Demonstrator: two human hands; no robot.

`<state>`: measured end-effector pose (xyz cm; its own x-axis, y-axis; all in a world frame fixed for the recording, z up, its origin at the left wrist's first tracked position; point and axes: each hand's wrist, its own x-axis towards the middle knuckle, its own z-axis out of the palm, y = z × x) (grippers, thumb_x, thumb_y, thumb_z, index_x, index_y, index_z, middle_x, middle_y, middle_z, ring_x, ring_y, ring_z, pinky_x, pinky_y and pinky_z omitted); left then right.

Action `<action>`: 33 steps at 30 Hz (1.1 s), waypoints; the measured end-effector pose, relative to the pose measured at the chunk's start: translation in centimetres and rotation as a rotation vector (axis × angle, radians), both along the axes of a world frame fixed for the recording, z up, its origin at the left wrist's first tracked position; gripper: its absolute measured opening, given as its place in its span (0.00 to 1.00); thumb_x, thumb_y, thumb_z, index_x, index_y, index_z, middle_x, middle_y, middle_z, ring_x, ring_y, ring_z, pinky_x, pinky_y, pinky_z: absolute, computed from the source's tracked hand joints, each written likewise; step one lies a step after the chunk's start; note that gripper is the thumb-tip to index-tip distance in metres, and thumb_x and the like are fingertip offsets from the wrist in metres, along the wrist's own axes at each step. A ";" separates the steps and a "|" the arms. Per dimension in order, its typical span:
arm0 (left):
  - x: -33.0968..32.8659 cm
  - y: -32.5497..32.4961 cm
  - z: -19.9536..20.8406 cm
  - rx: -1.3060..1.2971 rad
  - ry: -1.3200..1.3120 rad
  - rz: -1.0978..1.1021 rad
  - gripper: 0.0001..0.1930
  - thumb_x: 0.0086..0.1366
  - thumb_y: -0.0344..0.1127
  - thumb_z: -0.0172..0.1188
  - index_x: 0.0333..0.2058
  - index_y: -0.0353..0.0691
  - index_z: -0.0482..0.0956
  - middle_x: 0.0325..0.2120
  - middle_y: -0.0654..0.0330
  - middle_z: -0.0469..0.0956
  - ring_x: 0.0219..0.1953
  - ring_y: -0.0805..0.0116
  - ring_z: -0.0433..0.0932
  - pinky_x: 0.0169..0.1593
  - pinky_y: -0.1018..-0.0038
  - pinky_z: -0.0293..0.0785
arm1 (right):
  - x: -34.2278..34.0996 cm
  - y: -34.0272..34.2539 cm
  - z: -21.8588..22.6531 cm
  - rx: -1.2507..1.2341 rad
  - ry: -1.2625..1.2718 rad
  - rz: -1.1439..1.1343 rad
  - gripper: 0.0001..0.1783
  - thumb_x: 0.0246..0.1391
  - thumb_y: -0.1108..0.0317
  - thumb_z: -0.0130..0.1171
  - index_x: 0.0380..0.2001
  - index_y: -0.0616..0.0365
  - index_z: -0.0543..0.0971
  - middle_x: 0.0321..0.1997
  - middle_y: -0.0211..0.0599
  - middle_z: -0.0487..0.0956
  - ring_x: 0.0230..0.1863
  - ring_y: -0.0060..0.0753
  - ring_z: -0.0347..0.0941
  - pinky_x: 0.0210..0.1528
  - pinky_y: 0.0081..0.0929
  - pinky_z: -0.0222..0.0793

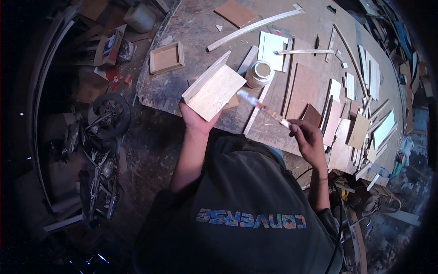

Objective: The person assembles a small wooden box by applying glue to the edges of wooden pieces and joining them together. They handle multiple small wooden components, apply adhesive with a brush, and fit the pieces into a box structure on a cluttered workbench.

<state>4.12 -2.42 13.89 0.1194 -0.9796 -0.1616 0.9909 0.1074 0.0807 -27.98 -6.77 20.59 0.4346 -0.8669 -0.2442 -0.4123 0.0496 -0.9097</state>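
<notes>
My left hand [196, 119] supports an L-shaped wooden piece [216, 93], two light boards meeting along one edge, with a small pale smear near its lower corner. Between the fingers of my right hand [309, 139] is a thin glue brush [267, 109], its white, wet-looking tip pointing left toward the boards. A round glue jar [259, 74] with a whitish rim stands on the workbench [182, 27], just beyond the brush tip. Part of a small wooden board [232, 102] shows behind the L-shaped piece.
A small open wooden box frame [167, 58] lies at the bench's left side. Long strips [253, 29] and several loose boards [303, 86] cover the middle and right. Left of the bench, a motorcycle wheel [108, 115] and metal parts stand on the floor. A black cable [337, 228] hangs at my right.
</notes>
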 end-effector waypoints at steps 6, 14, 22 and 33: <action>-0.2 -0.2 0.2 -0.043 0.026 0.007 0.34 0.67 0.52 0.38 0.62 0.31 0.66 0.61 0.46 0.69 0.63 0.47 0.69 0.67 0.53 0.62 | 1.4 0.0 0.9 -0.007 0.008 -0.018 0.14 0.65 0.68 0.55 0.51 0.62 0.78 0.26 0.29 0.76 0.28 0.15 0.68 0.32 0.18 0.63; -0.7 -0.4 0.1 0.144 -0.121 0.157 0.31 0.68 0.50 0.39 0.61 0.33 0.67 0.61 0.47 0.69 0.63 0.48 0.68 0.66 0.52 0.61 | 2.7 1.6 -0.6 -0.174 -0.051 0.179 0.17 0.68 0.66 0.50 0.55 0.60 0.77 0.25 0.33 0.74 0.26 0.16 0.63 0.30 0.19 0.61; -0.9 -0.2 0.2 0.169 -0.174 0.145 0.31 0.67 0.51 0.40 0.60 0.33 0.68 0.60 0.47 0.70 0.63 0.49 0.69 0.67 0.54 0.61 | 2.6 1.4 2.7 0.176 -0.044 0.331 0.16 0.68 0.66 0.50 0.53 0.59 0.78 0.28 0.36 0.78 0.26 0.26 0.71 0.34 0.26 0.69; -1.1 -0.3 0.8 0.123 -0.125 0.135 0.32 0.66 0.51 0.38 0.60 0.33 0.70 0.58 0.48 0.72 0.60 0.50 0.72 0.64 0.57 0.66 | 2.1 -0.9 0.5 -0.070 0.151 0.101 0.16 0.67 0.66 0.51 0.53 0.63 0.77 0.28 0.40 0.79 0.27 0.27 0.74 0.32 0.27 0.69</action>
<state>2.98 -2.74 14.64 0.2749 -0.9271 -0.2547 0.9497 0.2205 0.2223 -25.85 -7.70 21.07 0.4834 -0.8378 -0.2539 -0.5438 -0.0601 -0.8370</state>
